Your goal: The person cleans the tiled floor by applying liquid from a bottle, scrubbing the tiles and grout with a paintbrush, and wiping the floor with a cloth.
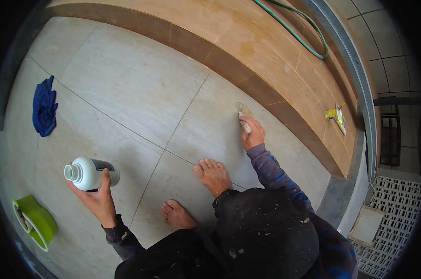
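My left hand [95, 197] is wrapped round a white plastic bottle [87, 169] with a dark label. The bottle is tilted on its side above the tiled floor, its uncapped mouth pointing left. In my right hand [253, 132] is a paintbrush [245, 122] with a pale, stained handle. Its light bristles are fanned out close to the floor tile near the foot of the brown step; whether they press on it I cannot tell. Between the two hands are my bare feet [212, 176] on the grey tiles.
A blue cloth [45, 107] lies at far left, above a green plastic container [36, 221]. The brown tiled step [266, 83] curves along the top and right. On it are a green hose [294, 35] and a small yellow tin [331, 115]. A perforated grey mat [396, 204] is at far right.
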Tool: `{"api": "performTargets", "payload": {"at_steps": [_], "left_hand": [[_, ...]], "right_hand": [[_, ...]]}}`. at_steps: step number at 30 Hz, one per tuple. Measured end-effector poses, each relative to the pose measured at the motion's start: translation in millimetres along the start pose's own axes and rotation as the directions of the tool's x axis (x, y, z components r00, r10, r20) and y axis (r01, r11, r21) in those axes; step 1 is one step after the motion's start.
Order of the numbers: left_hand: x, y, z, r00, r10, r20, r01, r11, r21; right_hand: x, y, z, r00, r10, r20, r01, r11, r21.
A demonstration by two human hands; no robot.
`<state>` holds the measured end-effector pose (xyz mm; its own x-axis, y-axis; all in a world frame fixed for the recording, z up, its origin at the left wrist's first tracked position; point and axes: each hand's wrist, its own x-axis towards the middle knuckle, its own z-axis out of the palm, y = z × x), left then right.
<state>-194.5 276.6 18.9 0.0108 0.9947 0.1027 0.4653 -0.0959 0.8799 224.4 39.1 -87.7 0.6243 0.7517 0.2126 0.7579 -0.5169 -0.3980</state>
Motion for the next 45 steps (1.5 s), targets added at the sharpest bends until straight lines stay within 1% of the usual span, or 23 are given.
{"api": "performTargets", "payload": {"at_steps": [1,3,5,7,9,11,12,14,15,17,19,21,23,25,26,29,30,31,33,35,40,42,45], "left_hand": [[4,3,7,0.999,0.045,0.003,-0.045,0.999,-0.023],[8,4,22,0.998,0.06,-0.005,-0.061,0.997,-0.054],[6,4,21,0.999,0.047,0.004,-0.047,0.997,-0.055],[6,7,28,0.997,0.072,-0.012,-0.072,0.997,-0.023],[10,1,41,0.997,0.076,-0.012,-0.076,0.996,-0.047],[7,0,39,0.998,0.061,0.012,-0.06,0.998,-0.028],[9,2,39,0.998,0.046,0.036,-0.044,0.998,-0.052],[10,5,46,1.0,0.019,0.025,-0.017,0.997,-0.079],[8,6,45,1.0,0.006,0.028,-0.004,0.997,-0.077],[15,9,53,0.999,0.023,0.022,-0.021,0.995,-0.098],[10,10,46,0.999,-0.008,0.034,0.012,0.993,-0.119],[9,11,40,1.0,0.015,0.001,-0.015,0.998,-0.065],[5,8,38,0.999,0.036,0.002,-0.036,0.999,-0.014],[6,3,43,0.996,0.084,-0.021,-0.084,0.996,0.026],[3,4,39,0.997,0.082,-0.009,-0.082,0.996,0.033],[7,11,41,1.0,0.021,0.0,-0.021,1.0,0.005],[6,12,43,1.0,0.009,-0.014,-0.009,1.0,0.0],[7,13,48,0.999,0.004,-0.038,-0.004,1.0,-0.012],[6,15,50,0.999,0.019,-0.038,-0.019,1.0,-0.004],[10,17,48,0.998,0.039,-0.058,-0.039,0.999,0.002],[1,12,45,1.0,0.02,-0.008,-0.019,0.998,0.058],[-1,11,48,1.0,0.015,-0.003,-0.015,0.998,0.058],[1,15,48,0.999,0.014,-0.029,-0.014,1.0,0.015]], "right_hand": [[-8,-2,-3,1.0,0.006,-0.015,-0.006,1.0,-0.002],[-28,-19,-20,0.874,-0.435,0.219,0.397,0.897,0.197],[-20,9,-17,0.884,-0.401,0.239,0.361,0.912,0.195],[6,30,-9,0.998,0.035,0.055,-0.035,0.999,-0.009],[-9,-13,-4,0.917,-0.374,0.138,0.349,0.92,0.178],[-31,-28,-11,0.798,-0.512,0.317,0.427,0.852,0.302],[-27,-20,-9,0.803,-0.508,0.313,0.42,0.854,0.307],[4,14,-6,0.998,-0.008,0.059,0.006,0.999,0.039],[-7,6,-6,0.997,0.001,0.073,-0.004,0.999,0.04],[-20,-23,-6,0.912,-0.353,0.208,0.337,0.935,0.11],[-40,-23,-22,0.849,-0.442,0.29,0.394,0.895,0.209],[-17,11,-29,0.994,-0.078,0.076,0.079,0.997,-0.015],[-14,28,-14,0.991,0.111,0.076,-0.111,0.994,-0.002],[-15,-25,-15,0.896,-0.389,0.214,0.35,0.915,0.198],[-18,-19,-15,0.899,-0.378,0.22,0.337,0.92,0.201],[-3,22,-8,0.996,0.084,0.004,-0.084,0.995,0.057],[2,1,-10,0.995,-0.098,-0.031,0.099,0.995,0.007],[-12,0,-14,0.994,-0.1,-0.039,0.101,0.995,0.003],[-59,-18,-22,0.835,-0.457,0.306,0.411,0.888,0.206],[-43,-16,-10,0.878,-0.399,0.265,0.362,0.915,0.177],[-5,-15,-15,0.998,-0.001,0.07,0.002,1.0,-0.014],[-29,-46,-7,0.857,-0.403,0.321,0.278,0.886,0.371],[-36,5,-7,0.895,-0.352,0.275,0.3,0.93,0.214]]}}
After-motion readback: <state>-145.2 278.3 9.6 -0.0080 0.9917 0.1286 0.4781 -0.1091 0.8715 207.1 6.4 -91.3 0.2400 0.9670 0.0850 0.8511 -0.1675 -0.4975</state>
